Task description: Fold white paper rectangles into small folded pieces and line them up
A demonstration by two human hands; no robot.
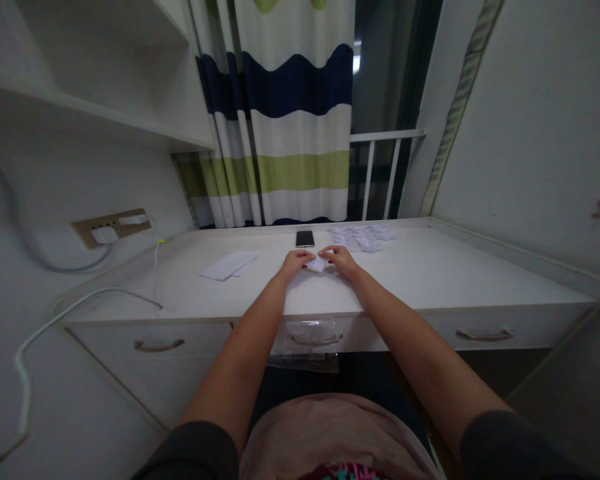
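Between my two hands is a small folded piece of white paper (pixel 317 265), held just above the desk top. My left hand (pixel 297 261) pinches its left side, and my right hand (pixel 341 260) grips the upper right side with bent fingers. Several small folded white paper pieces (pixel 363 237) lie in a group beyond my right hand. Left of my hands, flat white paper sheets (pixel 230 265) overlap on the desk. A dark phone (pixel 305 239) lies just behind my hands. The exact folds in the held paper are too small to make out.
The white desk (pixel 455 267) runs from wall to wall, with drawers along its front. A clear plastic bag (pixel 310 330) hangs over the middle drawer. A pale cable (pixel 80 310) curves at the left, below a wall socket (pixel 111 228). A striped curtain (pixel 300 140) hangs behind.
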